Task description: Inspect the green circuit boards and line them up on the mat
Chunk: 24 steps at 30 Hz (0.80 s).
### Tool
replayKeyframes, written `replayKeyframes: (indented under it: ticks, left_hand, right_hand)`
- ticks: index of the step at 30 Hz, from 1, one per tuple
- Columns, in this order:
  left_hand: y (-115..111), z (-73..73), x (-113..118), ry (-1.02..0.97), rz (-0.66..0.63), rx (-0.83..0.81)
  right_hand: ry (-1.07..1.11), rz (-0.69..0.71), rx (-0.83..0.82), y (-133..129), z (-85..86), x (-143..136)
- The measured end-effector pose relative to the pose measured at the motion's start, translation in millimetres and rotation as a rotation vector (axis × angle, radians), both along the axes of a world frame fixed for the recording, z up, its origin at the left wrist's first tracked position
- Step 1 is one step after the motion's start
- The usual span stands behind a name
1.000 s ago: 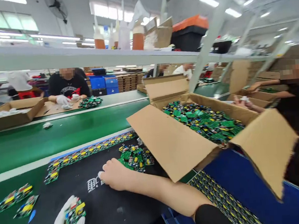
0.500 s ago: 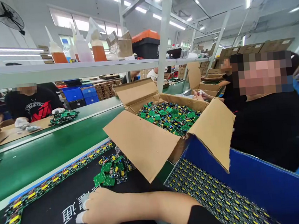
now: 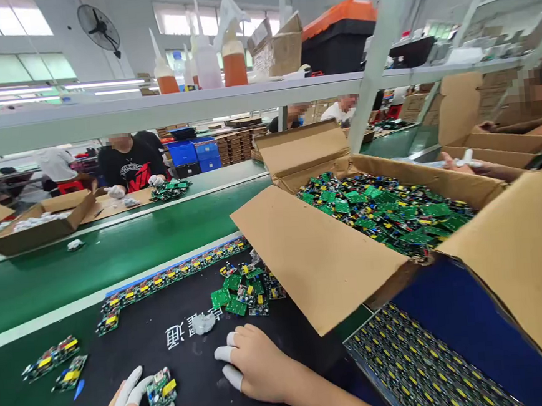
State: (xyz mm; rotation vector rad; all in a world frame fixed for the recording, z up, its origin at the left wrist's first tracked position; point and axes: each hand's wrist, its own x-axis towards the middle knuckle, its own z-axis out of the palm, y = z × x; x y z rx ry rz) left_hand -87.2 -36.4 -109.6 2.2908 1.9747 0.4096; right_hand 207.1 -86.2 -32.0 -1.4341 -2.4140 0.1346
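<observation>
My left hand, with white finger cots, grips a small green circuit board with a yellow component between thumb and fingers. To its right, my right hand hovers over or rests on the black mat, I cannot tell which. Its cot-covered fingers are slightly bent and apart, with nothing seen in them. Just beyond lies a crumpled greyish lump. A loose pile of circuit boards sits behind it, next to the cardboard flap. A row of boards lines the mat's far edge.
An open carton full of boards stands at right, its flaps spread out. Below it is a panel of packed boards. Several boards lie at left. A green conveyor runs behind; a shelf crosses above. Co-workers sit beyond.
The view has swung left. My left hand has come into view with a circuit board. My right hand has drawn back from the greyish lump, which now shows fully.
</observation>
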Motion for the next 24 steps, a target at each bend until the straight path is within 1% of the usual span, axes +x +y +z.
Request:
replayKeyframes:
  ticks: [2, 5, 7, 8, 9, 11, 16, 18, 19, 21, 24]
  left_hand:
    - [-5.7, 3.7, 0.4, -0.016, -0.003, 0.0]
    - [-14.4, 12.1, 12.2, -0.06, 0.011, 0.036]
    - [-17.5, 22.5, 25.0, -0.091, 0.018, 0.086]
    - [-17.9, 30.0, 31.8, -0.106, 0.006, 0.107]
    - [-17.7, 39.2, 38.5, -0.124, -0.019, 0.13]
    - [-16.3, 62.5, 50.9, -0.165, -0.069, 0.181]
    - [-13.2, 131.1, 75.2, -0.283, -0.12, 0.417]
    - [-12.1, 151.0, 81.4, -0.295, -0.13, 0.492]
    - [-11.5, 157.9, 83.6, -0.296, -0.14, 0.514]
    - [-10.0, 165.3, 86.5, -0.307, -0.164, 0.547]
    - [-8.6, 165.0, 88.8, -0.332, -0.196, 0.577]
  right_hand:
    - [0.038, -0.015, -0.028, -3.7, -0.9, 1.5]
    - [0.097, -0.039, -0.053, -7.3, -2.9, 1.7]
    - [0.133, -0.043, -0.066, -8.3, -5.0, 1.3]
    - [0.149, -0.042, -0.071, -8.5, -6.1, 1.2]
    - [0.164, -0.039, -0.074, -8.5, -7.1, 1.3]
    - [0.193, -0.032, -0.07, -8.3, -8.5, 1.8]
    - [0.251, -0.01, -0.017, -9.1, -8.6, 3.8]
    - [0.255, -0.003, -0.007, -9.0, -7.9, 4.3]
    - [0.258, -0.001, -0.008, -8.6, -7.5, 4.5]
    - [0.268, 0.006, -0.021, -7.0, -7.2, 4.9]
    - [0.313, 0.009, -0.059, -3.6, -7.9, 6.2]
